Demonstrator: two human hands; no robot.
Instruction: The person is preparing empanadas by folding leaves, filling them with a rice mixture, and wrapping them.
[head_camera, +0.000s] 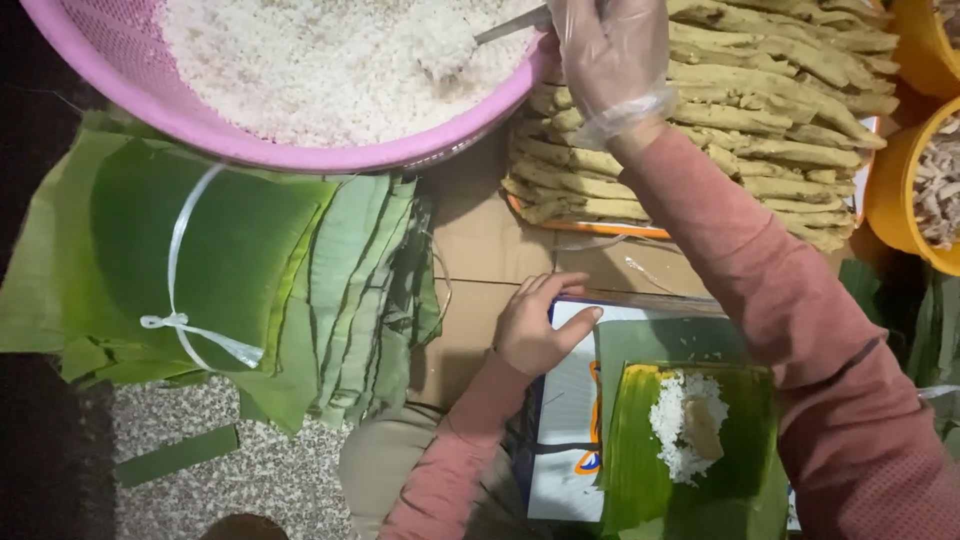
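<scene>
Scoop step, by the look of it: R hand (610, 60), in a clear plastic glove, reaches up into the big pink basket (130, 105) of raw white rice (300, 50), fingers wrapped round the handle of a metal spoon (505, 25). The bowl end sits down in the grain w/ a mound on it.

Largest first: basket fills the top left, rice heaped to the rim. Below it, a thick bundle of banana leaves (230, 270), folded, tied w/ a white plastic strip (180, 320). Top right, a tray (590, 228) stacked w/ long yellowish-tan sticks of filling (760, 110), many layers deep. Far right, orange tubs (885, 190); one holds pale shredded stuff, can't tell what.

Bottom centre: a laid-out leaf (650, 470), shiny, dark green w/ a yellowish patch, resting on a white board (565, 440). On it, a small pile of rice (675, 435) w/ a tan lump of filling (703, 428) pressed into it. Thin cover so far; I'd judge it wants more rice on top.

L hand (535, 330), bare, rests at the board's top edge just beside the leaf: fingers loosely curled, thumb out, gripping nothing.

Next move, as I read it: lift the spoon level so no grain spills, carry it across to the leaf.
</scene>
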